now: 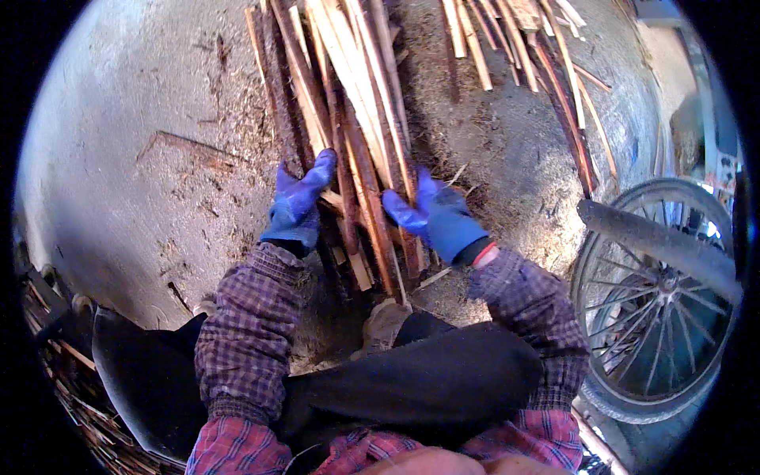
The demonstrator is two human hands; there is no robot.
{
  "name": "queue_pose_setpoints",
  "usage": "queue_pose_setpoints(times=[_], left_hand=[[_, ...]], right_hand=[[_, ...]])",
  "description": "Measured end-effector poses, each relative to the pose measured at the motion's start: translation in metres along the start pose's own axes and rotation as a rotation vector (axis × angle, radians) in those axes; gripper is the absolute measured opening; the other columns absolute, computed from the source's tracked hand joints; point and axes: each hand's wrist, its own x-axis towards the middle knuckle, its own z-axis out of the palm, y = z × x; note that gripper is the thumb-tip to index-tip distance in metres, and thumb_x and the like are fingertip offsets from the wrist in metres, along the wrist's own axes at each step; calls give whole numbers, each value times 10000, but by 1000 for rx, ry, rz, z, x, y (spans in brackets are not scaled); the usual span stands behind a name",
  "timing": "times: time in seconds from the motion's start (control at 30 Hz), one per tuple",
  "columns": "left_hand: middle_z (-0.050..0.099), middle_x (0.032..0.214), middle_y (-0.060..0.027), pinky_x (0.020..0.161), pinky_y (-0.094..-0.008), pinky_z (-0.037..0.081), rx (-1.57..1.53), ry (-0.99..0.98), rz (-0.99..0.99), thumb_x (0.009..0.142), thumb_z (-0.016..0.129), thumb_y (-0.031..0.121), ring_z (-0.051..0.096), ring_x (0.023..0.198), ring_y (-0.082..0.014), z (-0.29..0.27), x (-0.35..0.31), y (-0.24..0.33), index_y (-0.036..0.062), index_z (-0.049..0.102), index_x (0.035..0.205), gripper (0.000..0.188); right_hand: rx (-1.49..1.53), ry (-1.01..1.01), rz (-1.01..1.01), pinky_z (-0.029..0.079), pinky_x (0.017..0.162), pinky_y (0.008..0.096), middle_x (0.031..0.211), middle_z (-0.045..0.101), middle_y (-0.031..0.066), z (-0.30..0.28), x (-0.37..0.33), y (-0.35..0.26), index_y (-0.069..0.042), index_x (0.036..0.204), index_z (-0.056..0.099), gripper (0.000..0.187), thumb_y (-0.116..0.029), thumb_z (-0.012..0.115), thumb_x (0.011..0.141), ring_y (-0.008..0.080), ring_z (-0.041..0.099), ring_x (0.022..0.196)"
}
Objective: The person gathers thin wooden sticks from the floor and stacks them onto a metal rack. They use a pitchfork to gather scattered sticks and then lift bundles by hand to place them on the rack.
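A long bundle of rough wood strips (pixel 348 87), some pale and some with dark bark, lies on the ground in front of me, running away to the far edge. My left hand (pixel 294 204), in a blue-purple work glove, grips the bundle's left side with its thumb across the top. On the opposite side my right hand (pixel 443 215), gloved alike, holds the strips with its thumb pointing inward. Some fingers of both hands are hidden by the wood. The near ends of the strips are uneven and reach close to my shoe (pixel 385 323).
More loose wood strips (pixel 507 36) lie at the far right. A spoked wheel (pixel 666 285) with a dark curved guard (pixel 661 241) stands at my right. Bark crumbs cover parts of the concrete floor (pixel 119 158). A pile of thin sticks (pixel 95 404) lies at the lower left.
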Motion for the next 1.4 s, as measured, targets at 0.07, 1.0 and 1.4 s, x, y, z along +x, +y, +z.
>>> queue_pose_setpoints(times=[0.07,1.0,1.4], left_hand=[[624,979,-86,762,-305,528,106,76,-43,767,693,19,632,828,-171,12,-2,3,-2,493,1141,425],[549,1213,-115,985,-299,378,317,-315,-221,897,522,320,512,1131,-195,-97,-17,85,-25,491,1243,490],[591,1091,-146,909,-329,466,163,-364,-127,816,624,43,596,993,-203,-65,-41,75,-25,425,1241,474]], right_hand=[[-45,-39,91,416,936,433,1154,550,254,-8,9,7,-60,1284,424,789,-591,596,728,394,525,1082],[1511,-27,-225,242,1090,318,1350,438,99,113,-23,-104,15,1283,452,420,-221,347,951,198,398,1258],[1759,36,-308,368,1013,327,1262,514,86,133,-31,-55,-12,1258,478,434,-222,553,886,177,488,1158]])
